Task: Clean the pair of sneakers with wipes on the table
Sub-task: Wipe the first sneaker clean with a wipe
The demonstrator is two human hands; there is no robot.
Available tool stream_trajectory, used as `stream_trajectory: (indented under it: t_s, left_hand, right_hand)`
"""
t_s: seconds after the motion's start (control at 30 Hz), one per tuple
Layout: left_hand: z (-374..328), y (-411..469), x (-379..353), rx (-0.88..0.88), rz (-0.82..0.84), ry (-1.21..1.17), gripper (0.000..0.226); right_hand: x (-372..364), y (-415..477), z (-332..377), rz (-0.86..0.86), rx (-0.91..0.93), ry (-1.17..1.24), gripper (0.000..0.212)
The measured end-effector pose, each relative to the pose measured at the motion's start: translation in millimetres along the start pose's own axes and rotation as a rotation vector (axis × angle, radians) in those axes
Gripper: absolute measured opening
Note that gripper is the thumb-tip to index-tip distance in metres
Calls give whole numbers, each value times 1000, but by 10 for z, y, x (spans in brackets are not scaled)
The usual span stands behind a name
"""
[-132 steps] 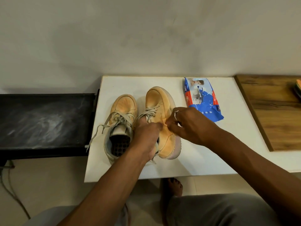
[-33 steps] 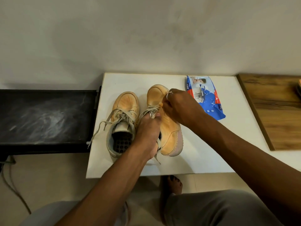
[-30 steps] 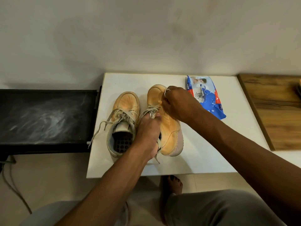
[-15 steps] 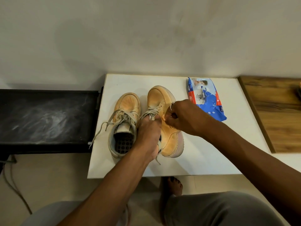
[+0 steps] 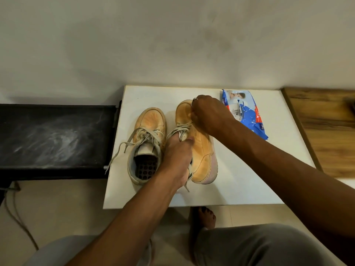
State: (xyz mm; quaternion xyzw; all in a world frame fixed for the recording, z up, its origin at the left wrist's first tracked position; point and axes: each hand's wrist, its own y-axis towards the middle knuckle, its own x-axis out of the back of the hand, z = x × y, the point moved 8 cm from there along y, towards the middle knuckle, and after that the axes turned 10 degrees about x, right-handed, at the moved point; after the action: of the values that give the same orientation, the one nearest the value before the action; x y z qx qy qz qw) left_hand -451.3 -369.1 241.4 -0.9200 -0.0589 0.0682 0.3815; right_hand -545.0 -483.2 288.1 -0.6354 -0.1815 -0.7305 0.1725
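Left hand [image 5: 177,160] grips the right shoe [image 5: 201,150] at its collar, steadying it. Right hand [image 5: 207,116] works the far toe, fingers curled; around what, I cannot tell.

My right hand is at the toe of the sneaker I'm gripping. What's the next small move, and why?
Probably rub the right hand back from the toe toward the laces. Its curled fingers sit on the toe of the held sneaker, and the left hand grips that shoe, steadying it. Whether those fingers hold a wipe is hidden; the wipes pack lies just beyond.
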Motion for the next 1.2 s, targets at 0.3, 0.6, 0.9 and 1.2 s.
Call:
stream_trajectory:
  t_s: [0.3,0.6,0.9,1.2]
  left_hand:
    - [10,-24,39,13,13,-63,28]
    - [9,-22,44,7,-6,19,32]
    - [11,3,4,-1,-7,44,32]
    - [14,-13,39,5,-24,-35,29]
  right_hand:
    - [94,-501,239,59,54,158,25]
    - [16,-866,234,-21,32,169,36]
    - [104,-175,-19,-170,25,65,32]
    - [103,-592,104,-115,-10,165,31]
